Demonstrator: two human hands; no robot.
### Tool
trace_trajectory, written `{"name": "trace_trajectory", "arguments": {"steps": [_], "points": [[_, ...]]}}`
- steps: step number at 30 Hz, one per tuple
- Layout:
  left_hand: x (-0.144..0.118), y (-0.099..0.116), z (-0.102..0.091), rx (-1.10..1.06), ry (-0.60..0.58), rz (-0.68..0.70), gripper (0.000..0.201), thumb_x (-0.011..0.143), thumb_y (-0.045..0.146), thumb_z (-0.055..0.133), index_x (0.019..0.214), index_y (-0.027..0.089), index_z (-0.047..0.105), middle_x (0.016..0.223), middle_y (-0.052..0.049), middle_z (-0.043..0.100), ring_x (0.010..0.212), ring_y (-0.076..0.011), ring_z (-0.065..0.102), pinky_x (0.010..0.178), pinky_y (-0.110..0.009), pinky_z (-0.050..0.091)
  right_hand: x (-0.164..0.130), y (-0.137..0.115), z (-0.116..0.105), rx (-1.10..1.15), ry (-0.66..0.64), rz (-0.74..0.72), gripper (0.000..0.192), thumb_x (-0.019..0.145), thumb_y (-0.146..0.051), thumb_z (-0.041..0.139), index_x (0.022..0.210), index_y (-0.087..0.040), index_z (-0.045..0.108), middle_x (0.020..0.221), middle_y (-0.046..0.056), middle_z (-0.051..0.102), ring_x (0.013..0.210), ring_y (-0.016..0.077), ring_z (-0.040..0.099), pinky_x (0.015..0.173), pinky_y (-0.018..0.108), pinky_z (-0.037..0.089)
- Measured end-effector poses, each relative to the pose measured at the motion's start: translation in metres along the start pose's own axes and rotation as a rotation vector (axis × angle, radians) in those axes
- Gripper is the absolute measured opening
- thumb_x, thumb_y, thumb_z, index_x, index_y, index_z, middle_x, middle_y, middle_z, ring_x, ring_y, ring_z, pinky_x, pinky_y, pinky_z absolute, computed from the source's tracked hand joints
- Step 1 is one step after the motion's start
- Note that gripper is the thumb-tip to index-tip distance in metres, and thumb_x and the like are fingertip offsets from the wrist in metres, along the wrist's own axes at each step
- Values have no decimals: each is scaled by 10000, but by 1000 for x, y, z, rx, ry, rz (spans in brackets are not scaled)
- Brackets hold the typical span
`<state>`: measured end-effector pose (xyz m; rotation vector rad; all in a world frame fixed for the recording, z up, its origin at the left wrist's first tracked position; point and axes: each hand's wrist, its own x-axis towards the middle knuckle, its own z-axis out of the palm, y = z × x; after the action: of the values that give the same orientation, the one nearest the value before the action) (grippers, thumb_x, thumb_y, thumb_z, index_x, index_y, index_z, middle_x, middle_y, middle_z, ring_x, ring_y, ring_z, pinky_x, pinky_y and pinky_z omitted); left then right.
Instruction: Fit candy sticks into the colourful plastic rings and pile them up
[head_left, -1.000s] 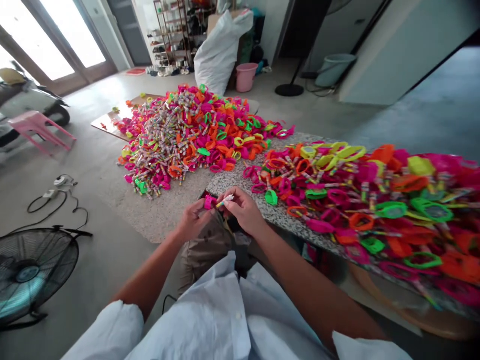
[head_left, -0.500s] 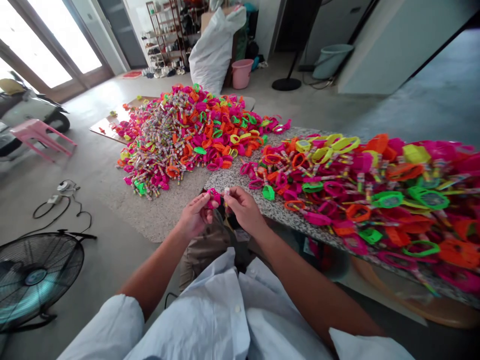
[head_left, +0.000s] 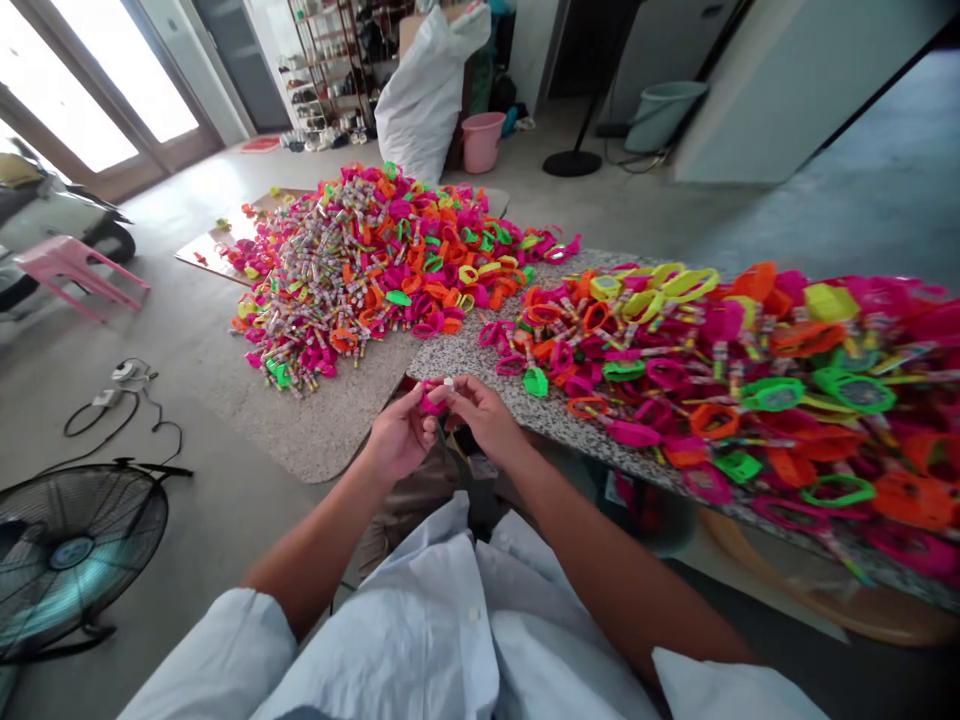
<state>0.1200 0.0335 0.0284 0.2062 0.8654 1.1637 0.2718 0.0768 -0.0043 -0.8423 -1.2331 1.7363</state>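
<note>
My left hand (head_left: 401, 436) pinches a small pink plastic toy watch (head_left: 432, 402) in front of my lap. Touching or almost touching it, my right hand (head_left: 484, 415) grips a slim tube with a white end (head_left: 449, 384); most of the tube is behind my fingers. Beyond my hands rises a big heap of toy watches with patterned tubes (head_left: 330, 260), in pink, orange, green and yellow. A second spread of such toy watches (head_left: 667, 370) covers the speckled stone tabletop (head_left: 480, 385) to my right.
A floor fan (head_left: 71, 555) stands at lower left, with a cable and power strip (head_left: 106, 397) beyond it. Further off are a pink stool (head_left: 79, 265), a white sack (head_left: 420, 100), a pink bucket (head_left: 482, 140) and a grey bucket (head_left: 660, 115).
My hands have come closer together, and the tube in my right hand has moved to the pink toy watch. The heaps look the same.
</note>
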Motion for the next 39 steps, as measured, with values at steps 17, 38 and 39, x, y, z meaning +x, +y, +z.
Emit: {"name": "trace_trajectory", "arguments": {"steps": [17, 38, 39], "points": [[-4, -8, -6, 117, -36, 45, 299, 926, 281, 792, 1145, 129, 656, 878, -1, 713, 517, -34, 605, 481, -127, 525, 12, 3, -17, 249, 20, 201, 579, 641, -511, 971, 962, -181, 620, 739, -27, 679, 614, 108, 621, 561, 219, 521], [-12, 29, -17, 1889, -429, 1078, 319, 1026, 422, 676, 1289, 254, 745, 1389, -136, 616, 1276, -268, 596, 1093, -427, 511, 20, -12, -37, 259, -49, 564, 103, 928, -137, 660, 825, -126, 668, 586, -17, 613, 459, 77, 534, 478, 177, 524], [-10, 28, -16, 1877, -450, 1125, 274, 1025, 406, 680, 1229, 242, 759, 1411, -136, 612, 1287, -266, 588, 1104, -428, 502, 20, -12, -36, 259, -50, 569, 104, 930, -139, 656, 827, -125, 665, 578, -21, 599, 452, 73, 517, 470, 176, 515]]}}
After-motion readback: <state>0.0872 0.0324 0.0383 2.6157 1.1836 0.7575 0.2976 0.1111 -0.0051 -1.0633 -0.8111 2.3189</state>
